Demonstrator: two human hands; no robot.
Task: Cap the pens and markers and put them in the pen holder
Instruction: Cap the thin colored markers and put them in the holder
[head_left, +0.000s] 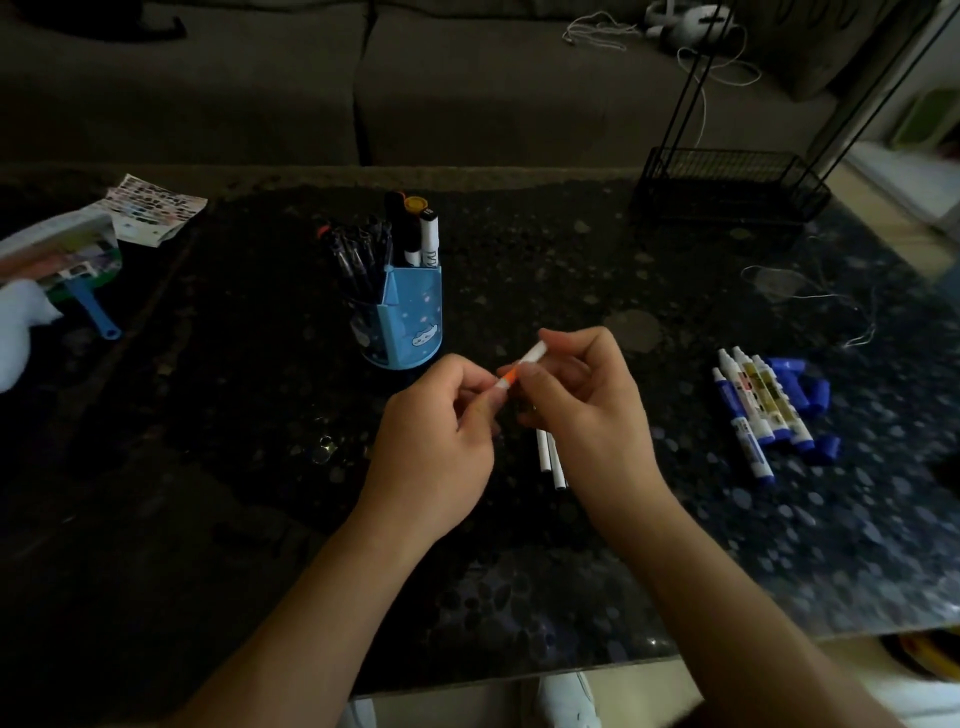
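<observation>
pen (522, 366) is held above the table (519, 571), near the pen holder (410, 322). my right hand (587, 410) grips the white barrel (535, 355) to steady it; my left hand (436, 441) pinches the orange end (506, 382), probably to seat it straight. blue markers (753, 415) lie at right.

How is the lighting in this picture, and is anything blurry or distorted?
Head view: dim overall, so the dark table and sofa lose detail; daylight from the right brightens the blue markers; the left hand and right hand holding the pen are lit best; the wide-angle lens bends the frame edges, and the right corners are blurred.
</observation>
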